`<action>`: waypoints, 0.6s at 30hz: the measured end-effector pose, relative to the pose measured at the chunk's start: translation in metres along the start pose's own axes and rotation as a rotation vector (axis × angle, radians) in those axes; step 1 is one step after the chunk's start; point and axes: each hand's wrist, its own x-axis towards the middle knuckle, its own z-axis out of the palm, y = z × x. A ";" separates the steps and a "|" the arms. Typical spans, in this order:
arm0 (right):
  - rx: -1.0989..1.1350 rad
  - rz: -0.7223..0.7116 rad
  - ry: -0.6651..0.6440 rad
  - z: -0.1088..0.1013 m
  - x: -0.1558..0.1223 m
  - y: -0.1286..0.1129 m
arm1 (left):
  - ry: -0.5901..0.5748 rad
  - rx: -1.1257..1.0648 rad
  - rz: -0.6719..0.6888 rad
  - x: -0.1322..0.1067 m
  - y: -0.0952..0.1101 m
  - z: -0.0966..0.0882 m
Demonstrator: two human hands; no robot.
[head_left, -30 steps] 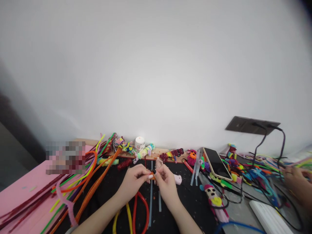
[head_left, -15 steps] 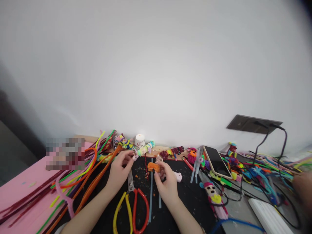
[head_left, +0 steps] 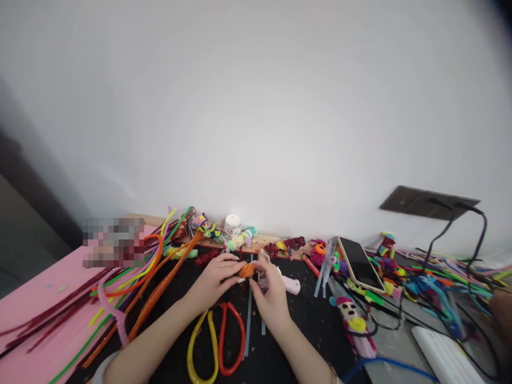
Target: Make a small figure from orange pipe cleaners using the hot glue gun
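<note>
Over the black mat (head_left: 304,341), my two hands meet at a small fuzzy orange piece (head_left: 247,270), seemingly made of pipe cleaner. My left hand (head_left: 214,282) pinches its left side with the fingertips. On the other side, my right hand (head_left: 274,293) grips it between thumb and fingers. Right behind my right hand lies a pale pink glue gun (head_left: 291,285), partly covered by it. Below my hands are pliers or scissors with yellow and red handles (head_left: 232,341), their upper part hidden by my left wrist. A translucent glue stick (head_left: 248,325) lies beside them.
Pipe cleaners (head_left: 156,296) in bundles spread over the left side. Along the wall stand a white cup (head_left: 232,226) and several small fuzzy figures (head_left: 286,246). To the right are a phone (head_left: 360,265), a doll (head_left: 354,325), cables, a white power strip (head_left: 446,354) and another person's blurred hand (head_left: 502,309).
My left hand has moved right and down, away from the pastel figure at the back, onto the orange piece. My right hand stays on that piece. The view has shifted slightly.
</note>
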 end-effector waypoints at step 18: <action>0.047 0.113 0.155 -0.004 0.005 -0.003 | 0.344 0.208 -0.238 0.002 -0.013 -0.024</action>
